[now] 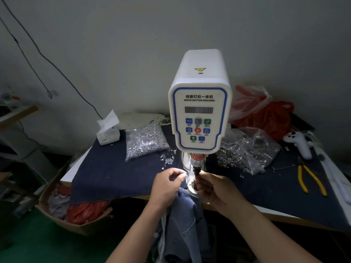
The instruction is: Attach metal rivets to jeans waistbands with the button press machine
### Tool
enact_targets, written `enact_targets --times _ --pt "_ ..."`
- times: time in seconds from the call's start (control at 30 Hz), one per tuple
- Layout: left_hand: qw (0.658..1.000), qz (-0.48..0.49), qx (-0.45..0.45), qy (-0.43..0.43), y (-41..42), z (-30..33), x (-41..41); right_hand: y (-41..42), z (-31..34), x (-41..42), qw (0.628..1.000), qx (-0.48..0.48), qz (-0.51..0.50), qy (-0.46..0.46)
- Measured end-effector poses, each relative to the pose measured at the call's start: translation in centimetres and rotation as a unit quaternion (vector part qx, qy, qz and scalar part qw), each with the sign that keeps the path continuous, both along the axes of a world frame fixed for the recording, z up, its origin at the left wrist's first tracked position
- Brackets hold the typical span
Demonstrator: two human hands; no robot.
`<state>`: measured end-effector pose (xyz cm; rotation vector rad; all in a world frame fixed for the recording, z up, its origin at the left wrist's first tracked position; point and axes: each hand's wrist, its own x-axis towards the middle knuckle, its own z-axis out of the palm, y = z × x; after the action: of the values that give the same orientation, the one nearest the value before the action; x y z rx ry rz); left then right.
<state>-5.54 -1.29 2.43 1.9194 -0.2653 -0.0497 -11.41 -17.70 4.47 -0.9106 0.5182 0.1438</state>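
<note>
Jeans [182, 221] hang off the bench [284, 192] edge, the waistband drawn up to the lower die [193, 186]. Left hand [168, 186] has fingers curled, pinching something small, likely a rivet; right hand [218, 192] pinches at the punch tip. Judged: loading stage, no rivet visibly pressed yet. Beyond, the press machine [199, 114] stands between bags of rivets [146, 141].
</note>
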Motion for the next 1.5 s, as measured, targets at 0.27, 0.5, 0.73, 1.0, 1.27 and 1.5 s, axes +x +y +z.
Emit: enact_targets --times 0.27,0.5,0.73,1.0,1.27,1.5 --pt "1.000 -0.031 0.000 -0.003 -1.3 0.1 -0.9 -0.5 0.2 -0.2 0.998 0.058 -0.004 0.008" --pt "0.999 -0.045 0.020 -0.023 -1.9 -0.2 -1.1 -1.7 0.7 -0.4 0.994 0.107 0.020 0.030" --pt "0.997 -0.029 0.067 -0.012 -2.2 0.3 -0.8 -3.5 1.1 -0.4 0.987 -0.146 0.067 0.001" --pt "0.996 -0.034 0.048 0.067 -2.6 1.1 -0.3 -7.4 -1.0 -1.9 0.987 -0.158 -0.021 0.039" --pt "0.990 -0.054 -0.042 0.121 -1.2 1.2 -1.0 -5.9 -0.1 -4.0 0.946 -0.304 0.095 -0.059" --pt "0.968 -0.099 -0.148 0.178 0.8 2.0 -3.0 -3.0 -0.3 -5.6 0.794 -0.514 0.247 -0.211"
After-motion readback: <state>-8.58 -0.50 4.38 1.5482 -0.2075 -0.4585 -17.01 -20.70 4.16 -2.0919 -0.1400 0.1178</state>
